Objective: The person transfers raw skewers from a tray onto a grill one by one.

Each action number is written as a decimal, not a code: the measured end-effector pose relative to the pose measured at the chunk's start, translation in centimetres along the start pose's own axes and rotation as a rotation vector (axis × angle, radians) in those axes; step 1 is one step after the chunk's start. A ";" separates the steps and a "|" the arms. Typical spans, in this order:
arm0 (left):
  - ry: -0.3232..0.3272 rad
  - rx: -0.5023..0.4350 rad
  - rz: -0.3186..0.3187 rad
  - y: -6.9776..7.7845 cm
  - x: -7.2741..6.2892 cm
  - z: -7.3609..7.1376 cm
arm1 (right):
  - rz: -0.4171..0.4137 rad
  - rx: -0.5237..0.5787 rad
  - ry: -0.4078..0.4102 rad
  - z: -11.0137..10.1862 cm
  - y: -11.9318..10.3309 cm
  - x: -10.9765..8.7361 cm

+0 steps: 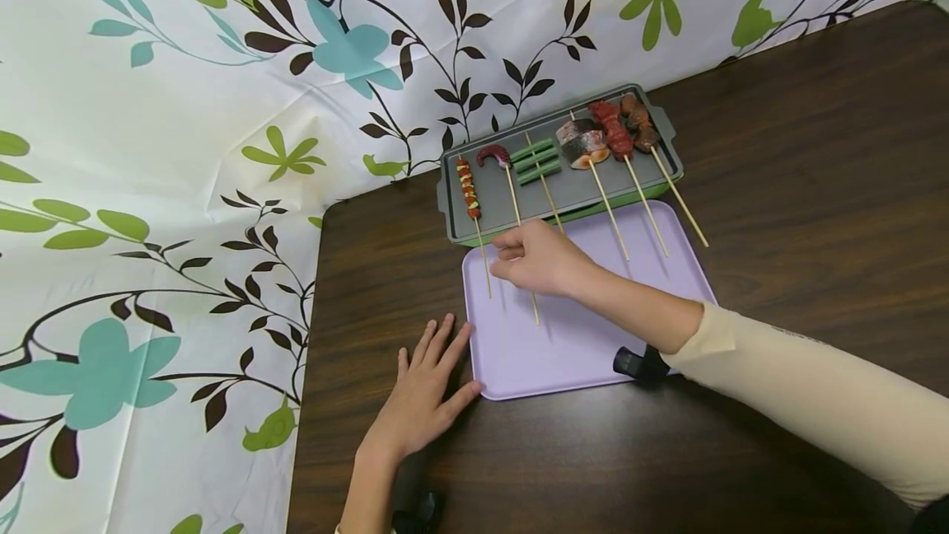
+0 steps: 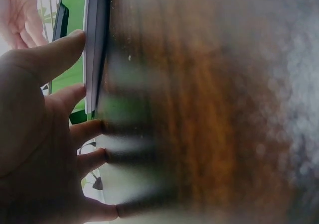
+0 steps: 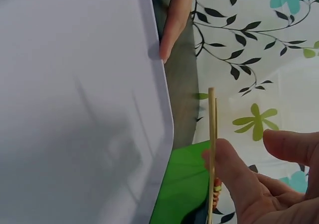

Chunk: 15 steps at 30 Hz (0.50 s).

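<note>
My right hand [image 1: 544, 258] reaches over the lilac tray [image 1: 549, 357], beside the stick of a skewer topped with a curled dark-red tentacle [image 1: 493, 156]. Thumb and fingers stand apart, and in the right wrist view a wooden stick [image 3: 213, 134] passes right by a fingertip. Left of the hand is a skewer of small red and pale pieces [image 1: 469, 189]. My left hand [image 1: 418, 394] lies spread on the table, fingertips down, with the thumb at the tray's left edge. Part of the tentacle skewer's stick is hidden behind the right hand.
A grey grill pan [image 1: 482, 225] on a green base stands behind the tray. Across it lie skewers of green pods [image 1: 535, 161], fish slices [image 1: 582, 143], red meat [image 1: 612, 128] and browned meat [image 1: 640, 122], sticks jutting over the tray. A patterned curtain [image 1: 222, 122] hangs behind.
</note>
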State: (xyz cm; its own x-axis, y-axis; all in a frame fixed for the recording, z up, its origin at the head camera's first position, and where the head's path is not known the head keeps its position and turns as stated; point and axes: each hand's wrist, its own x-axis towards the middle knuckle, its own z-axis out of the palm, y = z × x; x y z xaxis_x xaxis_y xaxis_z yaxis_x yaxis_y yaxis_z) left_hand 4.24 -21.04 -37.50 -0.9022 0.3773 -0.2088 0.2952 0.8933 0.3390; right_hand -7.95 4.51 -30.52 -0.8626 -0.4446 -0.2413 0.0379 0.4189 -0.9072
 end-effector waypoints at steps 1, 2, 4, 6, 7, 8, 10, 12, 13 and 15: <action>0.000 -0.001 -0.002 0.0 0.0 0.0 | -0.015 -0.013 0.005 -0.1 0.1 -0.5; 0.001 -0.003 -0.004 0.1 -0.1 0.0 | -0.024 -0.014 0.011 -0.3 0.3 -0.9; 0.003 -0.003 -0.005 0.1 -0.1 0.1 | -0.060 0.000 0.024 -0.7 0.6 -2.1; 0.006 0.002 0.000 0.1 0.1 0.0 | -0.098 0.062 0.037 -1.2 0.7 -3.6; 0.007 0.004 0.004 0.1 0.1 0.0 | -0.119 0.099 0.042 -1.5 0.8 -4.4; 0.007 0.007 0.008 0.1 0.2 0.0 | -0.140 0.136 0.044 -1.9 0.8 -5.3; 0.006 0.008 0.017 0.1 0.4 -0.1 | -0.154 0.200 0.050 -2.8 1.1 -7.1; -0.001 0.008 0.024 0.2 0.5 -0.1 | -0.166 0.229 0.070 -3.8 1.7 -9.0; -0.005 0.007 0.028 0.2 0.6 -0.1 | -0.169 0.229 0.087 -4.3 2.2 -9.9; -0.013 0.012 0.032 0.2 0.6 -0.2 | -0.180 0.213 0.142 -5.3 3.6 -11.8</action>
